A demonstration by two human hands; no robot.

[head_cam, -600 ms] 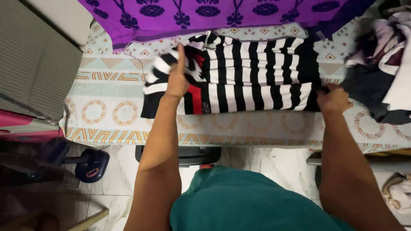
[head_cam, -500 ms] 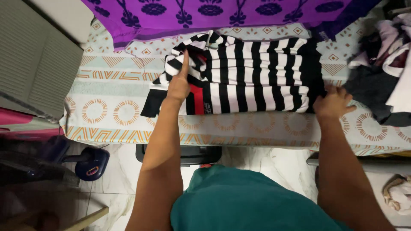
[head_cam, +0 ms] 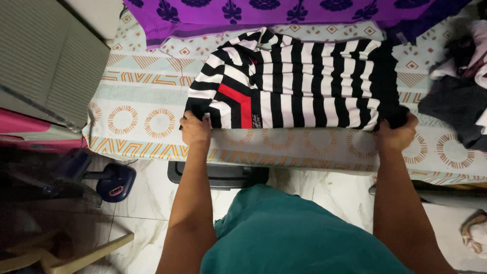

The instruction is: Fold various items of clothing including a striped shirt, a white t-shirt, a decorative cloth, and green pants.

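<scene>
A black-and-white striped shirt [head_cam: 299, 81] with a red band lies folded lengthwise on a patterned bedsheet [head_cam: 147, 101]. My left hand [head_cam: 195, 129] pinches the shirt's near left corner by the red band. My right hand [head_cam: 396, 134] grips the shirt's near right end, where the fabric is black. Both arms reach forward from my body in a teal garment.
A purple printed cloth [head_cam: 284, 12] lies along the far side of the bed. A pile of mixed clothes [head_cam: 464, 86] sits at the right. Grey louvred panels [head_cam: 45, 66] stand to the left. A dark blue object [head_cam: 114, 182] rests on the marble floor below the bed edge.
My left hand dropped from on top of the shirt's left part to its near corner and closed on it. My right hand closed on the right end. The sleeve now lies folded in.
</scene>
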